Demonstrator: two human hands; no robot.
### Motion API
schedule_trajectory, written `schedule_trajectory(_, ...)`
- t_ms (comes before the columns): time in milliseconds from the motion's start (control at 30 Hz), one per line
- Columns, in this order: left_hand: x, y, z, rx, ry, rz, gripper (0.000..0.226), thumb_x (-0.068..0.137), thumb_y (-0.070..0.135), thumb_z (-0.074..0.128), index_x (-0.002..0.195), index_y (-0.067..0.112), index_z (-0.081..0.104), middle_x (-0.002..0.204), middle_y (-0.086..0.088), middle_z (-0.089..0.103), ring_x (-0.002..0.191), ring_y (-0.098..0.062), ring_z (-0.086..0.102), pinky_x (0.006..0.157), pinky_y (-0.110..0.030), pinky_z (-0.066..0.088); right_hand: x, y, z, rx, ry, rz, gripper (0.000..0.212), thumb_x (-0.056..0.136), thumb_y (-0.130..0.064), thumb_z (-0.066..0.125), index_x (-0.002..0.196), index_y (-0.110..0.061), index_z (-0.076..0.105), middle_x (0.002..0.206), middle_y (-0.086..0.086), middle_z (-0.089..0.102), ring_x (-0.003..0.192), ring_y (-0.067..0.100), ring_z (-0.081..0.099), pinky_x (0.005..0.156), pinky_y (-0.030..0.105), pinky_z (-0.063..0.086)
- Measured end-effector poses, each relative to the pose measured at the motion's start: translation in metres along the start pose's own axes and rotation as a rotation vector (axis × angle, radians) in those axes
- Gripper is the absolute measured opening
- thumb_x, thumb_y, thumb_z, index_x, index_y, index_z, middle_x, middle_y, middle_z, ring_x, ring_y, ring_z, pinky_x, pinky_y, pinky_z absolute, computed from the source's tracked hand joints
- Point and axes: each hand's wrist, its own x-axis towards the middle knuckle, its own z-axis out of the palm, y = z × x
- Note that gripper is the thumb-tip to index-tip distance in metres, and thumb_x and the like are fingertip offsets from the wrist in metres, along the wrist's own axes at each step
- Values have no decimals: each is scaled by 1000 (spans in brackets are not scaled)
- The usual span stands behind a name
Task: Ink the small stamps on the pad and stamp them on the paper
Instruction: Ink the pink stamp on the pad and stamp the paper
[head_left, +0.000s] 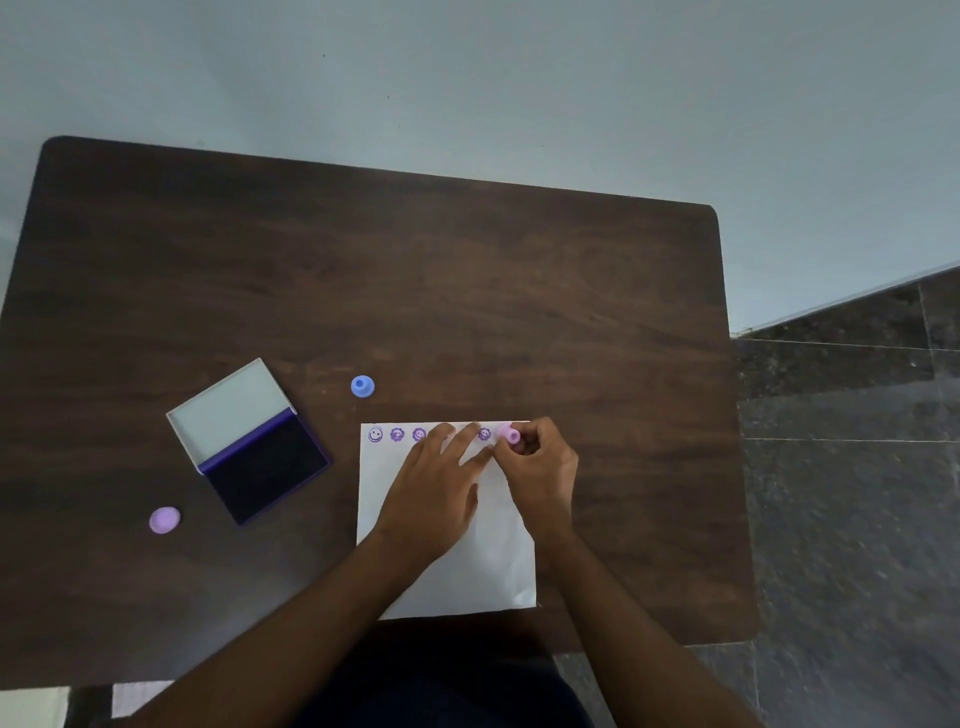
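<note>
Already a row of purple prints (397, 434) runs along the top edge of the white paper (483, 566): a smiley, then flower faces. The right hand (540, 462) pinches the pink stamp (509, 434) at the row's right end, seemingly pressing it down; the left hand (441, 483) lies flat, fingers spread, steadying the sheet. On the bench (467, 291), the open ink pad (267, 467), blue stamp (362, 386) and lilac stamp (164, 520) wait, and most of the paper remains blank.

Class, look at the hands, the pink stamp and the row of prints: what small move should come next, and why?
Probably lift the pink stamp straight up. The right hand holds it at the right end of the row of purple prints along the top edge of the paper, which the left hand presses flat.
</note>
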Motion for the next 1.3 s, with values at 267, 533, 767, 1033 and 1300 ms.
schedule_trajectory(267,0,2,2,-27,-3,-31,63,91,36,59,147,31,31,156,4,30,143,-24,28,115,-35,12,4,3,2,-45,-20,3,18,81,-36,76,81,-26,62,73,-19,65,77,-8,62,52,3,45)
schedule_trajectory(533,0,3,0,-28,0,-38,61,93,38,54,148,32,28,158,6,24,145,-21,23,117,-34,11,5,-2,4,-85,-32,39,19,81,-40,74,81,-30,59,72,-22,62,64,3,64,51,1,44)
schedule_trajectory(767,0,3,1,-29,4,-36,59,93,37,54,147,30,31,158,4,26,144,-22,24,118,-35,13,7,-3,6,-138,-62,57,21,83,-34,73,74,-24,58,68,-17,61,60,9,62,46,8,45)
schedule_trajectory(1033,1,4,3,-30,-1,-41,57,92,33,59,144,27,38,155,1,33,141,-25,32,117,-39,19,9,-9,6,-176,-93,92,25,83,-31,75,71,-26,54,66,-16,58,56,9,57,48,6,36)
schedule_trajectory(1300,0,4,5,-36,6,-42,60,92,34,57,146,28,33,156,2,30,142,-25,30,117,-38,16,10,-11,5,-201,-104,96,23,83,-31,76,74,-22,56,68,-13,57,57,10,57,50,7,37)
